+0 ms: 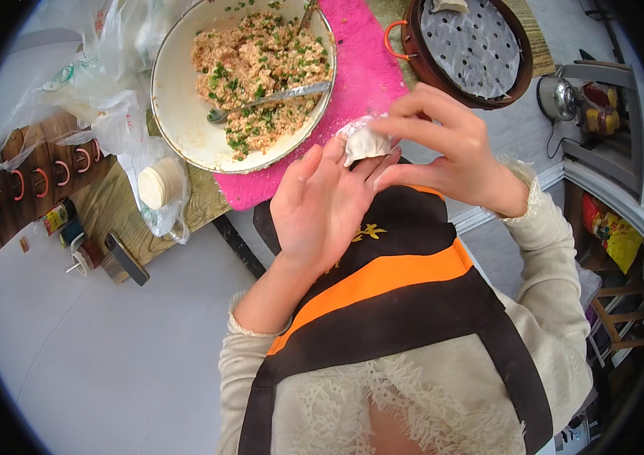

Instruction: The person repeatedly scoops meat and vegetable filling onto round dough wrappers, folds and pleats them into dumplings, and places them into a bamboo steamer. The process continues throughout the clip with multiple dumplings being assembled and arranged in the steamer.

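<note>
A pleated white dumpling (366,147) rests on the fingers of my left hand (327,199), which is palm up with its thumb apart. My right hand (441,145) comes in from the right, its fingertips at the dumpling's upper edge and its thumb by my left fingers; whether it pinches the dough I cannot tell. Beyond my left hand, a white enamel basin (177,131) holds minced filling (259,68) with chopped greens and a metal spoon (276,101). At the upper right, a round steamer (470,45) with a perforated liner has a dumpling (450,5) at its far edge.
A pink cloth (362,62) lies under the basin. Left of it are plastic bags (111,57), a stack of round dough wrappers (160,183) and, at the wooden table's edge, a phone (127,259). Stacked steamers (37,170) stand far left; an electric kettle (556,98) is at right.
</note>
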The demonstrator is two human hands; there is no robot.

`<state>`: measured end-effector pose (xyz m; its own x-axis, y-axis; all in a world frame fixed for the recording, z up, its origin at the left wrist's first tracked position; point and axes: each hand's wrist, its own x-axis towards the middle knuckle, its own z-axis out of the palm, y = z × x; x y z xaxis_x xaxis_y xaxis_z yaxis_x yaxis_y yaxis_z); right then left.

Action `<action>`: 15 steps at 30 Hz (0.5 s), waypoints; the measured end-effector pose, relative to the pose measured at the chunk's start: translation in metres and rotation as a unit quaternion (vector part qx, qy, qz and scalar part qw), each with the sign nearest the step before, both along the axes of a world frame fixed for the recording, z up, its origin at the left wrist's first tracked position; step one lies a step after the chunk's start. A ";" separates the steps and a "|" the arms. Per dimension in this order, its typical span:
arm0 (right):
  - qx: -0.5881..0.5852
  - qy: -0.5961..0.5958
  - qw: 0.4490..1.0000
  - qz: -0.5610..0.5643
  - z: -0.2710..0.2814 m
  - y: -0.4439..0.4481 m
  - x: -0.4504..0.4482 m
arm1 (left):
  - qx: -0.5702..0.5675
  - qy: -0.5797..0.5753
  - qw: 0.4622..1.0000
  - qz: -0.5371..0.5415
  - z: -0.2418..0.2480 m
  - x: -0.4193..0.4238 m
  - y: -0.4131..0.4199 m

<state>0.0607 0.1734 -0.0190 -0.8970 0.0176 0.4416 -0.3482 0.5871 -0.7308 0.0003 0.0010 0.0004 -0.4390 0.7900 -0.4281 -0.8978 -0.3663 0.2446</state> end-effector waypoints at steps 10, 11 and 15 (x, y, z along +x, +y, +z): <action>0.064 0.009 0.996 -0.065 0.005 0.037 0.002 | -0.030 0.033 0.995 -0.087 -0.020 0.002 0.008; 0.075 0.003 0.994 -0.085 0.010 0.052 -0.001 | -0.062 0.072 0.988 -0.119 -0.019 0.002 0.007; 0.102 -0.021 0.982 -0.159 -0.001 0.111 -0.023 | -0.046 0.100 0.981 -0.161 -0.017 -0.002 -0.010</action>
